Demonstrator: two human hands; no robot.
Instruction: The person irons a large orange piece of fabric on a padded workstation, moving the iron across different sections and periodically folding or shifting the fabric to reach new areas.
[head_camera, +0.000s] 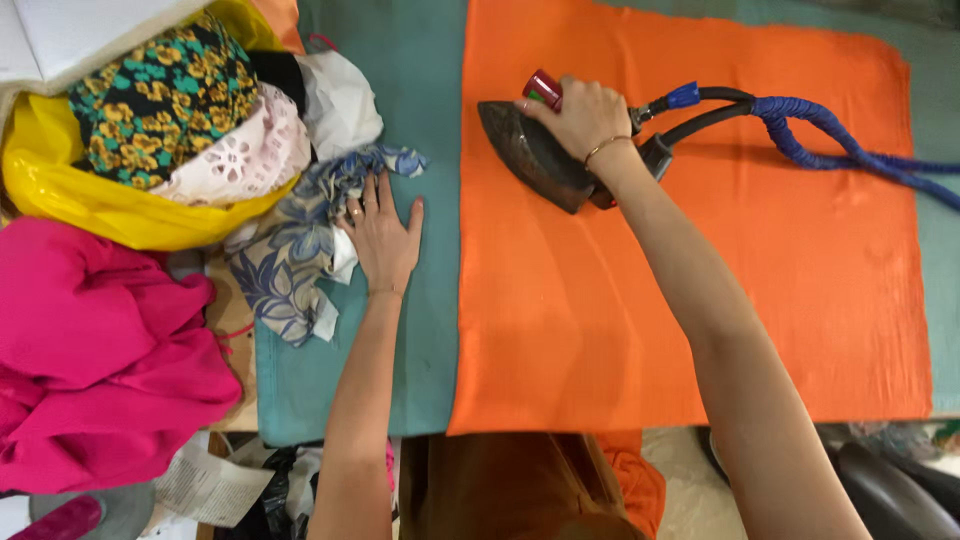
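While gripped, iron mid-cloth

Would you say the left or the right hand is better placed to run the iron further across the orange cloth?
Probably the right hand: it grips the iron on the orange cloth. The left hand rests flat on the teal board, beside the floral fabric.

Teal ironing table, orange cloth spread flat, floral fabric beside
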